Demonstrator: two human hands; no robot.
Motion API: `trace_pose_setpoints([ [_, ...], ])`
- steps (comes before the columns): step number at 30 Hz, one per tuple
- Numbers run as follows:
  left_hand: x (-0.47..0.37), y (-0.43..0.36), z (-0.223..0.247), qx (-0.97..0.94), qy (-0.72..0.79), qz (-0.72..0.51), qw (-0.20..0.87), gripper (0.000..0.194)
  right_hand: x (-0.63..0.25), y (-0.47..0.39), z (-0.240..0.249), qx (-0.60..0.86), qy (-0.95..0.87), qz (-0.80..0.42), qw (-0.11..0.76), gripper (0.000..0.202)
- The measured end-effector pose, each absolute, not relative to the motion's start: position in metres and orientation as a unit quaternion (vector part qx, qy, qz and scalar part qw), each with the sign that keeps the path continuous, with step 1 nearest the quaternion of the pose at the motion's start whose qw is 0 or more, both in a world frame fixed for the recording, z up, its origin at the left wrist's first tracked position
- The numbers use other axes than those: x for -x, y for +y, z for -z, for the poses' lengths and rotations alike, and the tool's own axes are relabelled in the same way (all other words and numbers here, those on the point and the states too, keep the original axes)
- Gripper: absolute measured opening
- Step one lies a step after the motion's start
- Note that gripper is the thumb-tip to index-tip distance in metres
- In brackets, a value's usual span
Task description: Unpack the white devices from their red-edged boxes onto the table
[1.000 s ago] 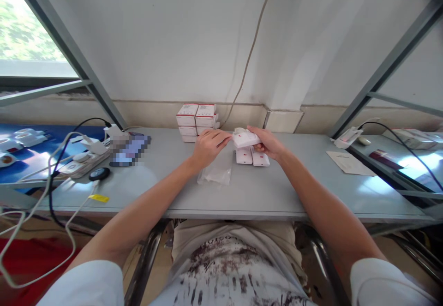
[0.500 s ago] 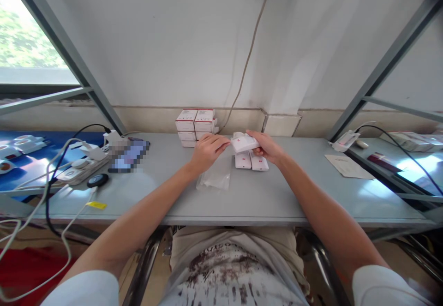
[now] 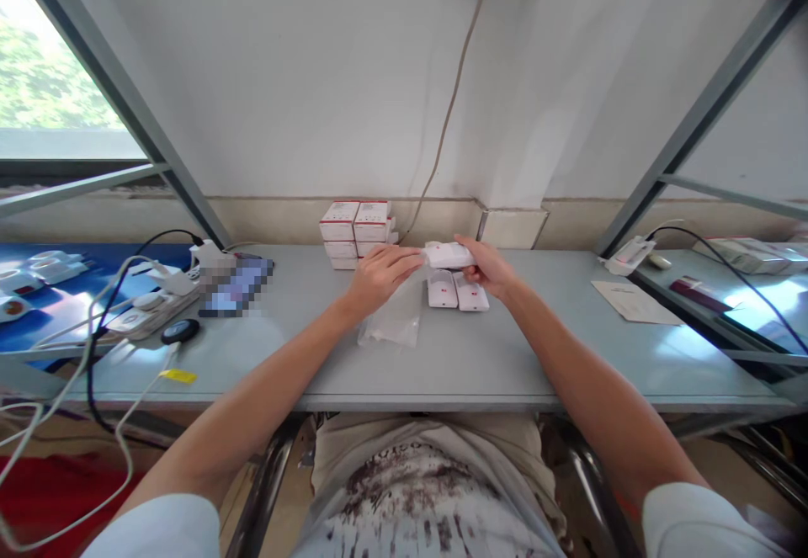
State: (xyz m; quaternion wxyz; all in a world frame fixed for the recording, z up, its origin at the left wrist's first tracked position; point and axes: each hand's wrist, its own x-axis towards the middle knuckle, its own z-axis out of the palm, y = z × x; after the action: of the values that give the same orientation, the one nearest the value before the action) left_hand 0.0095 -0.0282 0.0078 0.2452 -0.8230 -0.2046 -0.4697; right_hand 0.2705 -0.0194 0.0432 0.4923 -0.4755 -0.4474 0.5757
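Note:
My right hand (image 3: 485, 265) is closed around the right end of a small white plastic device (image 3: 447, 255), held just above the desk. My left hand (image 3: 382, 279) reaches to the device's left end, its fingers pressed together there in a pinch. What lies between those fingertips is too small to make out. Two similar white devices with a small red mark, a left one (image 3: 442, 289) and a right one (image 3: 470, 291), lie side by side below the held one. A clear plastic bag (image 3: 392, 324) lies flat on the desk below my left hand.
White boxes with red edges (image 3: 354, 223) are stacked against the wall. On the left are a phone (image 3: 236, 286), a power strip (image 3: 151, 310), a black round object (image 3: 180, 332) and loose cables. A paper sheet (image 3: 635, 301) lies on the right side of the grey desk (image 3: 442, 369).
The held device has tilted, so its marked top face no longer shows and its side edge faces me. My left fingers have straightened slightly towards its left end.

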Motion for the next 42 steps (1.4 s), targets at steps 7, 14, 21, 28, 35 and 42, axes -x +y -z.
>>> trace_pose_setpoints([
  [7,-0.005,-0.03,-0.012,0.841,-0.195,0.423,0.275,0.023,-0.269,-0.024,-0.051,0.502,-0.412,-0.594,0.474,0.03],
  [14,-0.005,-0.032,-0.011,0.858,-0.207,0.394,0.257,0.03,-0.271,-0.022,-0.05,0.528,-0.442,-0.577,0.439,0.031],
  [21,-0.014,-0.026,0.001,0.828,-0.27,0.476,0.122,0.027,-0.272,-0.021,-0.043,0.484,-0.513,-0.554,0.442,0.036],
  [28,-0.019,-0.035,0.001,0.819,-0.304,0.483,0.058,0.032,-0.264,-0.023,-0.036,0.455,-0.58,-0.458,0.497,0.055],
  [35,-0.02,-0.037,-0.005,0.829,-0.3,0.47,0.048,0.042,-0.254,-0.026,-0.03,0.409,-0.604,-0.433,0.531,0.056],
  [42,-0.018,-0.041,-0.006,0.852,-0.291,0.431,0.059,0.053,-0.247,-0.029,-0.026,0.397,-0.603,-0.428,0.544,0.058],
])
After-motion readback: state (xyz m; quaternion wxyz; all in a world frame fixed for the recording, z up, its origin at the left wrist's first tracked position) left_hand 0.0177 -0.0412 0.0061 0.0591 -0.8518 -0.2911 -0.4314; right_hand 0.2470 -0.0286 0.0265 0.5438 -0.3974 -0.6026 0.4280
